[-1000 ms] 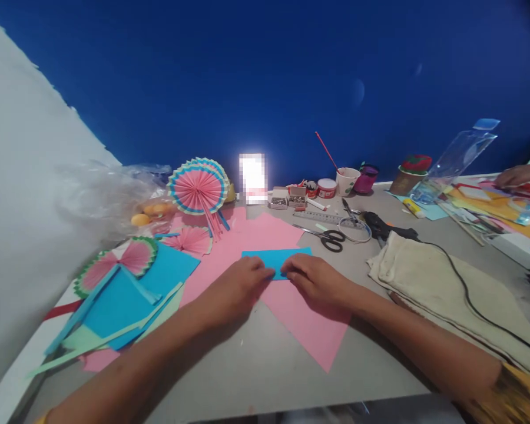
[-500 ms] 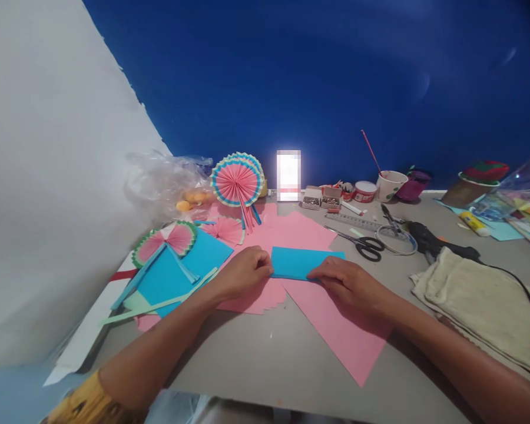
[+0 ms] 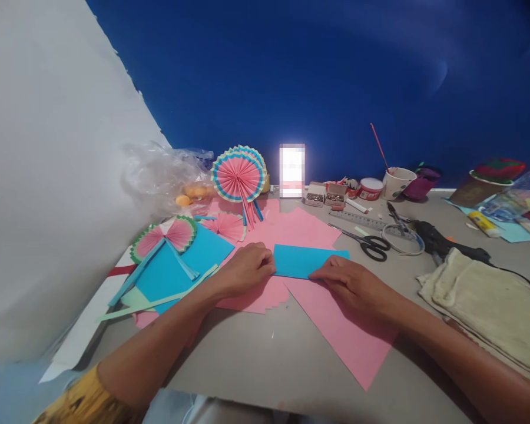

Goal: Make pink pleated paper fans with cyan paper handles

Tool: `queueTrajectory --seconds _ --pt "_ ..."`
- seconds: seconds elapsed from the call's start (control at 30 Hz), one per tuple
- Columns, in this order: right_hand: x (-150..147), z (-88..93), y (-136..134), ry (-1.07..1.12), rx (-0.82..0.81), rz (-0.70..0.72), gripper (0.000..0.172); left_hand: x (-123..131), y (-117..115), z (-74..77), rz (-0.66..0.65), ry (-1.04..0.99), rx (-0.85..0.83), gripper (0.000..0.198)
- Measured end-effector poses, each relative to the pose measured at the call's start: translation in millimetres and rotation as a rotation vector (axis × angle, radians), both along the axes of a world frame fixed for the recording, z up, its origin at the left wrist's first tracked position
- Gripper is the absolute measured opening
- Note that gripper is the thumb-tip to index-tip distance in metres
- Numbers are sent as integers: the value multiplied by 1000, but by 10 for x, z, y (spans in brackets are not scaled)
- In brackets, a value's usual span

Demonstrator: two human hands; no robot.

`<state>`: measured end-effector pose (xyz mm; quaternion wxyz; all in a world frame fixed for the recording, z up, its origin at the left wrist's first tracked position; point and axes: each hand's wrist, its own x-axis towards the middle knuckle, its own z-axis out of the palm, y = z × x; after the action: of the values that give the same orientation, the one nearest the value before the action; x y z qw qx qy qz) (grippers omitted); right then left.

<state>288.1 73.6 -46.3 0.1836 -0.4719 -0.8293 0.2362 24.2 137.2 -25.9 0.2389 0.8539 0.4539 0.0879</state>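
A folded piece of blue paper (image 3: 307, 260) lies lengthwise across the pink sheets in front of me. My left hand (image 3: 248, 270) pinches its left end, fingers curled and thumb against the near corner. With thumb and fingers together, my right hand (image 3: 351, 284) grips the near edge right of the middle. Under the blue paper are pink sheets (image 3: 247, 298), and one longer pink sheet (image 3: 342, 335) slants toward me beneath my right wrist.
A pink and blue paper fan (image 3: 238, 174) stands at the back. Another fan (image 3: 180, 234) lies on a blue sheet (image 3: 168, 274) at left. Scissors (image 3: 373, 247), a ruler (image 3: 357, 219), a glue gun (image 3: 446, 238) and a cloth (image 3: 486, 306) lie at right. A bright pixelated screen (image 3: 292, 171) is behind.
The camera view has shifted slightly. Both hands keep their hold on the blue paper, which looks much the same, with its near edge pressed a little flatter.
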Motion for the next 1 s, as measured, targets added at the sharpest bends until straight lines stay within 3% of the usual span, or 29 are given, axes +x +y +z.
queueTrajectory --seconds 0.3,0.57,0.73,0.87,1.0 --pt "15 -42 4 -34 36 8 41 55 25 14 103 113 -10 15" --pt "14 -31 -5 -48 -13 9 40 54 35 5 120 126 -43 14" --pt "-30 -17 -53 -84 -1 6 40 28 34 84 123 167 -36 12" --pt "-64 -1 -72 -90 22 -3 40 151 -191 47 84 232 241 11" --pt "-64 -8 -62 -78 20 19 36 403 -618 -200 -176 178 444 35"
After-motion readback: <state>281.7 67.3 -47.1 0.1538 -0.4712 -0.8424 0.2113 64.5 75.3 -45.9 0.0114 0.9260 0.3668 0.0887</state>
